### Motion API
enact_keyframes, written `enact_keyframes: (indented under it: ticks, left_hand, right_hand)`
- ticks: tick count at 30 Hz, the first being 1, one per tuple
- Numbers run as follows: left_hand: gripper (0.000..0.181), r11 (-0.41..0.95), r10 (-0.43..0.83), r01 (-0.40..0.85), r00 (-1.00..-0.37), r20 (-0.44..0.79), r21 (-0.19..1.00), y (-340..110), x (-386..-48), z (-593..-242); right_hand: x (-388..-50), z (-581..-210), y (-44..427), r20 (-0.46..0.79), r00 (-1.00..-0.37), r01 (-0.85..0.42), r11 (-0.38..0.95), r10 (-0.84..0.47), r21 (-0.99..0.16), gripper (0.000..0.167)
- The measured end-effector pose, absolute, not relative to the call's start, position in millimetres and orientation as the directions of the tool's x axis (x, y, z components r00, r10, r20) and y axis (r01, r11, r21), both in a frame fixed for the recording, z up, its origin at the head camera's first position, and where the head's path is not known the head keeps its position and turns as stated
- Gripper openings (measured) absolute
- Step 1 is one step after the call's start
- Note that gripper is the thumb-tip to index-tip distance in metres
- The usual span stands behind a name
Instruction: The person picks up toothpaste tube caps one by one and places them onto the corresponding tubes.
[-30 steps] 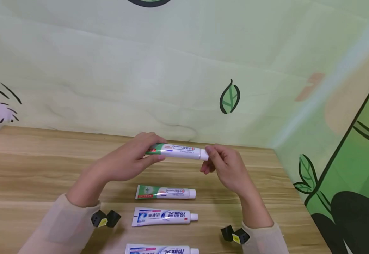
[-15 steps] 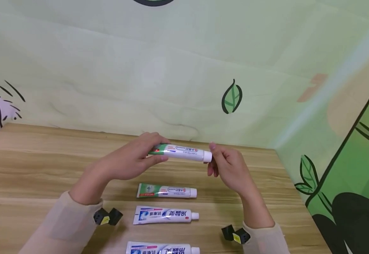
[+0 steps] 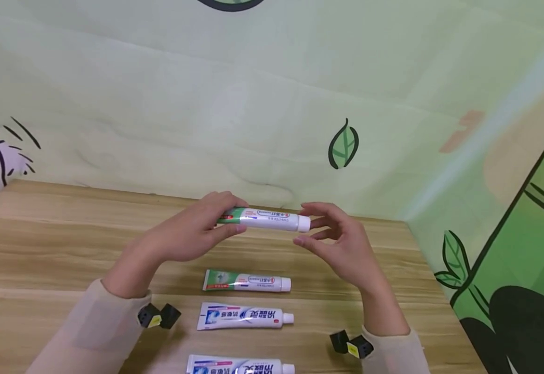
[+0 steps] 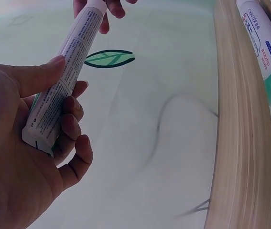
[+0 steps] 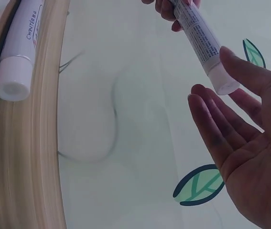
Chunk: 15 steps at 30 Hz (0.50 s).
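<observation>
My left hand (image 3: 189, 228) grips the green crimped end of a white-and-green toothpaste tube (image 3: 272, 219), raised above the table with its white cap (image 3: 303, 224) to the right. In the left wrist view the thumb lies across the printed back of the toothpaste tube (image 4: 70, 71). Around the cap stands my right hand (image 3: 339, 241), its thumb and fingers parted. In the right wrist view the right hand's fingers (image 5: 216, 114) are spread beside the cap (image 5: 223, 81); whether the thumb touches it I cannot tell.
On the wooden table (image 3: 66, 234) lie a second green toothpaste tube (image 3: 248, 281), a blue-and-white toothpaste tube (image 3: 243, 317) and another blue-and-white tube (image 3: 239, 365), cut off by the frame's bottom. A printed backdrop (image 3: 159, 104) rises behind the table.
The right hand has loosened its pinch at the cap, and its thumb and fingers have parted. The left hand still grips the tube, which has shifted only slightly. The cap remains on the tube.
</observation>
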<state>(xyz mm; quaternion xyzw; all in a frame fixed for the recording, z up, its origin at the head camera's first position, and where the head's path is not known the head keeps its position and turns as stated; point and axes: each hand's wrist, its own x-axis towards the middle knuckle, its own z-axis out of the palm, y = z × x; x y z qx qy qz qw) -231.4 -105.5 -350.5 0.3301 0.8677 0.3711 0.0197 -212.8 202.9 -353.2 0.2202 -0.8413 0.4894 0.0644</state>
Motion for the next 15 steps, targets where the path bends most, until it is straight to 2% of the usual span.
enact_keyframes:
  ticks: [15]
  left_hand:
    - [0.034,0.492,0.591,0.57,-0.774,0.228,0.658,-103.3,-232.0,-349.6]
  right_hand:
    - [-215.1,-357.0,199.3,0.447,-0.846,-0.532,0.396,-0.291,-0.749,0.042]
